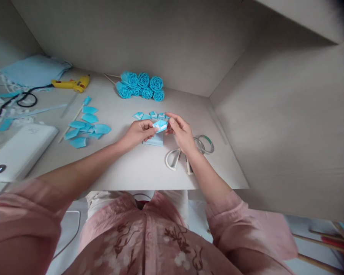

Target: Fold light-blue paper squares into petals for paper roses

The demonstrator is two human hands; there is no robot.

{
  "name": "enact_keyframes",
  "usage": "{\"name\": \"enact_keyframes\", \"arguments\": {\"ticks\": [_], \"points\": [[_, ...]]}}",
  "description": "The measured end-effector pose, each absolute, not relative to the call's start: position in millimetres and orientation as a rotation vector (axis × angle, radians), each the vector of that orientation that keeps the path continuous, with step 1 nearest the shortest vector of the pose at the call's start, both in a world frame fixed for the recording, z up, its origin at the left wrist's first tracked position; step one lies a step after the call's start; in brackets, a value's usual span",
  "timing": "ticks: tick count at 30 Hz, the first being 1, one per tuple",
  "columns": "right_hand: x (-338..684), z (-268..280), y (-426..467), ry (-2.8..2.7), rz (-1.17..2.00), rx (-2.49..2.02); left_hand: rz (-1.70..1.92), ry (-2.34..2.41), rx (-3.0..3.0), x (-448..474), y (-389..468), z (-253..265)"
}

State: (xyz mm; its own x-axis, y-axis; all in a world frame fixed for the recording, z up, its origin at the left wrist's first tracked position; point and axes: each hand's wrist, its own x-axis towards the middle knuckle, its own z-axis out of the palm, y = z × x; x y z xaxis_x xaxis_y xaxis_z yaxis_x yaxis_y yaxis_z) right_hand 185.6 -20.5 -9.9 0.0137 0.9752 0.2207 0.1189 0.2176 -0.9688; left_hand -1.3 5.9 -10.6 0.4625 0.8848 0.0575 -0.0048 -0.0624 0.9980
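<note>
My left hand pinches a small folded blue-and-white fabric piece between thumb and fingers. At its right end, the curled fingers of my right hand close on the edge; their exact contact is partly hidden. Just behind my hands lies a row of similar small folded blue pieces. Below the held piece, a pale blue fabric square rests on the table, partly covered by my fingers. Scissors with white handles lie under my right wrist, their blades hidden.
Blue fabric roses on sticks lie at the back. A yellow glue gun, a stack of blue masks and a white power bank are leftward. Loose blue petals lie nearer; ring-shaped rolls sit right. Walls enclose the table.
</note>
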Motion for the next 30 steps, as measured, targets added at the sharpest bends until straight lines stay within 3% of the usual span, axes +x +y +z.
{"name": "enact_keyframes", "arguments": {"ticks": [9,16,21,30], "points": [[187,-17,-15,-1.416,0.942,-1.121,0.974,0.853,1.398,-4,13,-2],[195,-15,-11,-1.224,0.945,-1.118,1.385,1.215,1.728,-33,53,-1],[197,-14,-10,-1.194,0.92,-1.142,1.133,1.265,2.171,-39,63,-15],[192,-7,-19,-1.546,0.843,-1.21,1.083,1.366,2.017,-39,72,-32]]}}
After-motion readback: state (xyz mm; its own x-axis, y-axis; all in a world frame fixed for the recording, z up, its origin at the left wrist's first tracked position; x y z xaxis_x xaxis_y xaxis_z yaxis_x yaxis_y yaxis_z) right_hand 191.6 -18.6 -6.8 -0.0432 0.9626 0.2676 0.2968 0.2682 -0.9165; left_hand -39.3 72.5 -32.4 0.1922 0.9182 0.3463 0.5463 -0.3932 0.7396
